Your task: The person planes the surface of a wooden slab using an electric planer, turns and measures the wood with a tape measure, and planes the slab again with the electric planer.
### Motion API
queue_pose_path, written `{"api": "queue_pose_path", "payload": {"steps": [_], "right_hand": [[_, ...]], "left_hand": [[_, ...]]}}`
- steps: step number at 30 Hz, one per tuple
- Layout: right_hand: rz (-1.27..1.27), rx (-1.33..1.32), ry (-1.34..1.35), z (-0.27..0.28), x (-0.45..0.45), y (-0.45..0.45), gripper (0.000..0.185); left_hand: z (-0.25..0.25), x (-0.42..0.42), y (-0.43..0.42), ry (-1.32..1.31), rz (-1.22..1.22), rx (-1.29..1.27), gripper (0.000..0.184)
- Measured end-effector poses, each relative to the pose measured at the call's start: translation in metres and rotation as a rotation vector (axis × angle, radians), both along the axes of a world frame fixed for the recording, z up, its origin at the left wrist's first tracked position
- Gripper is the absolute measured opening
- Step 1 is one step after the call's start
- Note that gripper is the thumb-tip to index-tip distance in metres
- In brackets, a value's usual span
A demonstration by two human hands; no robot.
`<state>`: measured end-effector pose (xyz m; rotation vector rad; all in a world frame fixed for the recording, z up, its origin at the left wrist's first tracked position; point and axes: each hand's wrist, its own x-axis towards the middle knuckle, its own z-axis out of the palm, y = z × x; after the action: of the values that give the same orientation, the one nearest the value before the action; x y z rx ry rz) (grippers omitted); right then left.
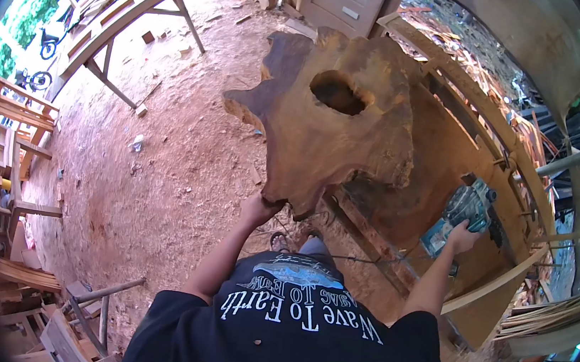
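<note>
A large, irregular wood slab [352, 141] with a natural edge and an oval hole through it lies in front of me, at the left end of a brown work surface [445, 141]. My left hand [258, 209] is closed on the near left edge of the slab, its fingertips partly hidden. Off to the right, my right hand [464, 238] is wrapped round the handle of a teal handheld power tool, which looks like an electric planer [460, 211]. The planer is on or just over the work surface, apart from the slab; I cannot tell whether it touches.
A curved wooden frame [532, 162] runs along the right side of the work surface. At upper left stands a long wooden trestle [126, 16]; chair frames [9, 106] are stacked on the left. Sawdust covers the floor [153, 187]. A drawer cabinet [343, 1] stands at the back.
</note>
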<state>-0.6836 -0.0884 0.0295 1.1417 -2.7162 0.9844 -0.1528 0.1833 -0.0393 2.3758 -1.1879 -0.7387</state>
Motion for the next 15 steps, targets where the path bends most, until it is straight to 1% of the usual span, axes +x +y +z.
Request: {"api": "queue_pose_path", "payload": {"steps": [1, 3, 4, 6, 7, 10, 13, 15], "right_hand": [[-0.01, 0.013, -0.007, 0.0, 0.001, 0.0, 0.064], [0.023, -0.067, 0.043, -0.002, 0.004, 0.001, 0.063], [0.034, -0.106, 0.072, -0.002, 0.003, 0.002, 0.063], [0.014, -0.069, 0.087, -0.008, -0.002, -0.002, 0.063], [0.017, -0.07, 0.095, -0.012, -0.005, -0.003, 0.064], [0.018, -0.082, 0.093, -0.01, -0.005, -0.002, 0.064], [0.023, -0.085, 0.112, -0.013, -0.004, -0.003, 0.063], [0.04, -0.096, 0.125, -0.014, -0.006, -0.003, 0.062]], "left_hand": [[-0.002, 0.0, 0.0, 0.01, -0.001, -0.018, 0.076], [-0.008, 0.002, 0.002, 0.032, -0.008, -0.055, 0.076], [-0.012, 0.002, 0.003, 0.037, 0.0, -0.076, 0.071], [-0.013, 0.001, 0.002, 0.053, 0.006, -0.118, 0.062], [-0.014, 0.002, 0.001, 0.062, -0.005, -0.05, 0.06], [-0.009, 0.001, 0.001, 0.076, 0.006, -0.074, 0.059], [-0.002, -0.003, 0.004, 0.111, 0.034, -0.198, 0.055], [-0.006, -0.003, 0.004, 0.076, 0.031, -0.197, 0.053]]}}
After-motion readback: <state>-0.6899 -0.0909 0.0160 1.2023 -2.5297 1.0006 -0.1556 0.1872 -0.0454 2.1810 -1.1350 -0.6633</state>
